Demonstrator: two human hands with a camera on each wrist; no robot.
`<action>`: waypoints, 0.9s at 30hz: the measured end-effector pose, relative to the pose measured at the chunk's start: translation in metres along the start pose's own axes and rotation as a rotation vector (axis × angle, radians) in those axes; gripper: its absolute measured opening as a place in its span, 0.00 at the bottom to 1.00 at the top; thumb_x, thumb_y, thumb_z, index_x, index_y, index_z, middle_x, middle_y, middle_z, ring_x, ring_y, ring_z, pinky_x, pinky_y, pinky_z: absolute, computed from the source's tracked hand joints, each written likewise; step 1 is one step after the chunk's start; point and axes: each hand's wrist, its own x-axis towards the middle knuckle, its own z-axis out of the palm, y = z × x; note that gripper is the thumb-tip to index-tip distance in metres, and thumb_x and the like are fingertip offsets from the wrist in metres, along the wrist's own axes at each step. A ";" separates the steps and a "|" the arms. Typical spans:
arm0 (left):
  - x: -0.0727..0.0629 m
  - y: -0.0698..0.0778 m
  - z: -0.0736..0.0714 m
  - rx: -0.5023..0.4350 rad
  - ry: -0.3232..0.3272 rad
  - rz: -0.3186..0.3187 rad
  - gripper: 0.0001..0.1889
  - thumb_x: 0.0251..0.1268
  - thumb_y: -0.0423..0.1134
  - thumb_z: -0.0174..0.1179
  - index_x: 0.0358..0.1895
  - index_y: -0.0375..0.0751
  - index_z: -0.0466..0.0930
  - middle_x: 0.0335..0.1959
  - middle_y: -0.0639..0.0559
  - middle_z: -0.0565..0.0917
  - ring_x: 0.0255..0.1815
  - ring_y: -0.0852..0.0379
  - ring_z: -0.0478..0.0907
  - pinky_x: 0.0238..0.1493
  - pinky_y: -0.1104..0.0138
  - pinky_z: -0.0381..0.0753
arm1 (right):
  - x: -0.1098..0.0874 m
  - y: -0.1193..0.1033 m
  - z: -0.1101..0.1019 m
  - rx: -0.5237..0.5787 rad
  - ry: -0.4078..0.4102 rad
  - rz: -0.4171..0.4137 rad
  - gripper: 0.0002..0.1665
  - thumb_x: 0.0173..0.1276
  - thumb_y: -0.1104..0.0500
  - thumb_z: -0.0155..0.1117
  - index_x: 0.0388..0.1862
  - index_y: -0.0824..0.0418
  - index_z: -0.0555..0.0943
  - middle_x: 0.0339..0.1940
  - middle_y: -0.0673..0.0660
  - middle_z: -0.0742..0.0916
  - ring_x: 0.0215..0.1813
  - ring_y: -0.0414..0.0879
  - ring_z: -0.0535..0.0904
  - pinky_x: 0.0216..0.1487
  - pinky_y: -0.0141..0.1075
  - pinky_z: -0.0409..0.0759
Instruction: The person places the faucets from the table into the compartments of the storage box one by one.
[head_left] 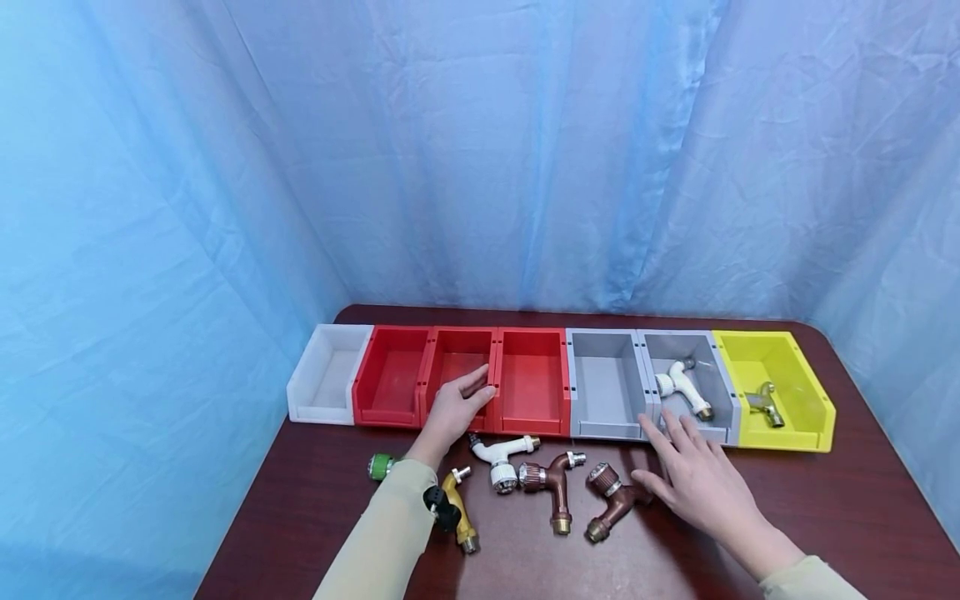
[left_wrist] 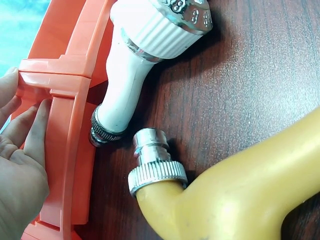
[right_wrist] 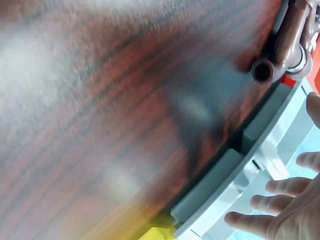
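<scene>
My left hand (head_left: 452, 410) is over the front of the middle red bin (head_left: 457, 342), its fingers loosely extended at the bin's front wall in the left wrist view. Just in front of it lie a white faucet (head_left: 501, 454) and a yellow faucet (head_left: 460, 508), the latter partly hidden by my wrist. My right hand (head_left: 697, 475) is spread, palm down, near the front of the right grey bin (head_left: 678, 340), holding nothing. Beside its thumb lies a brown faucet (head_left: 618, 504); another brown faucet (head_left: 557, 483) is further left.
A white faucet (head_left: 684, 388) lies in the right grey bin and a metal faucet (head_left: 765, 406) in the yellow bin (head_left: 813, 400). At the row's left end stands a white bin (head_left: 318, 412). A green faucet handle (head_left: 380, 466) shows beside my left forearm. Blue curtains (head_left: 525, 167) hang behind.
</scene>
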 end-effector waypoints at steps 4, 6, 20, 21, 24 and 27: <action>0.000 -0.001 0.000 0.000 -0.005 0.003 0.30 0.73 0.50 0.64 0.75 0.54 0.71 0.70 0.50 0.78 0.74 0.47 0.70 0.66 0.52 0.78 | -0.004 -0.004 0.002 0.009 0.000 0.009 0.48 0.63 0.38 0.73 0.77 0.56 0.69 0.73 0.71 0.73 0.68 0.74 0.71 0.58 0.72 0.73; 0.000 -0.001 0.001 -0.003 -0.005 -0.001 0.30 0.73 0.50 0.64 0.75 0.54 0.71 0.70 0.50 0.78 0.74 0.48 0.71 0.67 0.52 0.78 | -0.006 -0.006 0.003 0.013 -0.006 0.012 0.48 0.63 0.39 0.73 0.77 0.56 0.69 0.73 0.71 0.73 0.68 0.73 0.72 0.57 0.71 0.74; -0.001 0.001 0.000 -0.006 0.004 -0.003 0.29 0.73 0.49 0.64 0.75 0.57 0.72 0.70 0.50 0.78 0.73 0.49 0.71 0.67 0.51 0.77 | -0.015 -0.030 0.008 0.063 -0.009 -0.041 0.46 0.64 0.39 0.73 0.76 0.55 0.71 0.72 0.69 0.76 0.70 0.70 0.73 0.60 0.68 0.76; -0.002 0.001 0.000 -0.007 0.004 -0.002 0.28 0.73 0.49 0.64 0.74 0.57 0.72 0.70 0.50 0.78 0.73 0.49 0.71 0.67 0.51 0.77 | -0.016 -0.032 0.008 0.067 -0.005 -0.050 0.46 0.63 0.39 0.74 0.76 0.55 0.71 0.72 0.69 0.76 0.69 0.70 0.73 0.60 0.67 0.76; -0.002 0.001 0.000 -0.006 0.004 0.003 0.28 0.73 0.49 0.64 0.74 0.57 0.72 0.70 0.50 0.78 0.73 0.49 0.71 0.68 0.52 0.77 | -0.019 -0.038 0.011 0.071 -0.009 -0.067 0.48 0.63 0.37 0.74 0.77 0.54 0.70 0.71 0.68 0.77 0.69 0.69 0.74 0.59 0.66 0.77; -0.002 0.001 0.000 -0.005 0.004 0.004 0.28 0.73 0.49 0.64 0.74 0.56 0.72 0.70 0.50 0.78 0.73 0.49 0.71 0.68 0.52 0.76 | -0.020 -0.043 0.014 0.075 -0.012 -0.076 0.48 0.62 0.35 0.73 0.77 0.53 0.71 0.71 0.66 0.77 0.68 0.69 0.75 0.58 0.65 0.78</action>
